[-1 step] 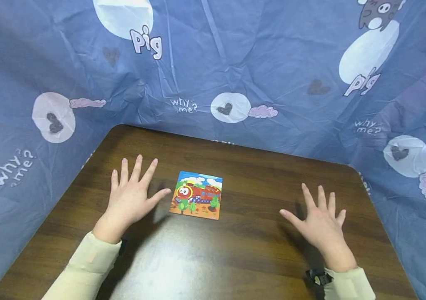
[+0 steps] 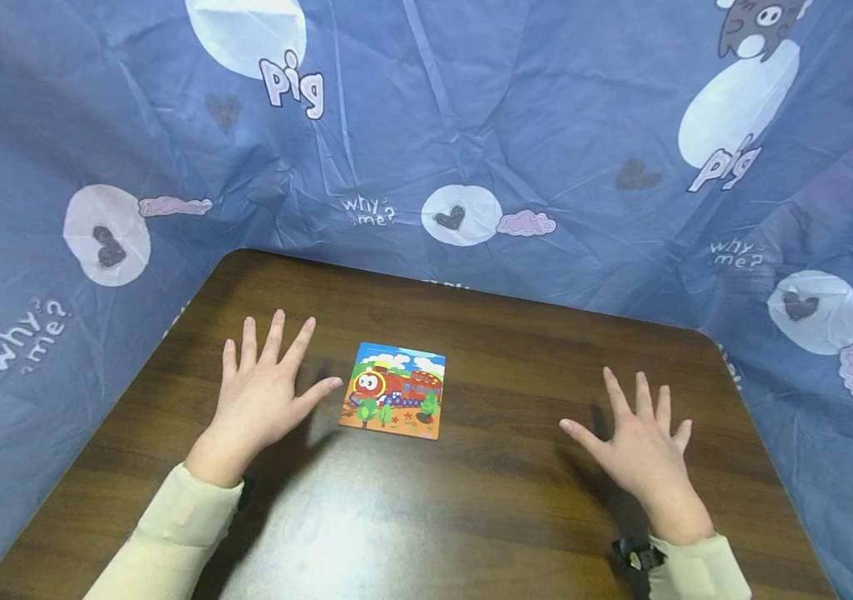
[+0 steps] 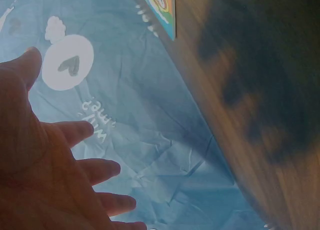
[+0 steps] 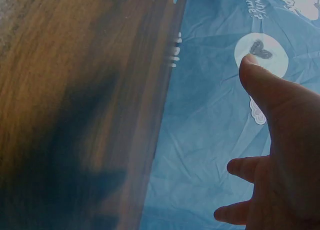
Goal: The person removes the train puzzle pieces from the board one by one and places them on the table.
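Wrinkled blue cloth (image 2: 576, 150) w/ printed hearts, clouds & words, hung beyond the card (image 2: 396, 392) and round to both sides of it; prob. there to screen off the surroundings. Dark brown wood-grain table (image 2: 516, 517) under the card, w/ a patch of glare (image 2: 343, 533) on its near side. Pale sleeves (image 2: 171, 533) reaching in from the near side, one left & one right of the card. L hand (image 2: 261, 396) just left of the card, palm down, fingers & thumb spread wide, nothing gripped. R hand (image 2: 647, 454) well to the right of the card, also palm down & spread, nothing gripped. Both apparently raised off the surface, going by the separate shadows in the wrist views; prob. placed apart to leave the card uncovered.

Card itself flat on the table, btwn the hands but closer to the L one; prob. laid picture-up to read upright from the near side. Thin, approx. square, brightly coloured: red cartoon train w/ big white eyes, blue sky, white clouds, green trees, orange ground. Can't tell if one pc or several joined. Dark wristband (image 2: 639, 557) to the right of the card, on the near side.
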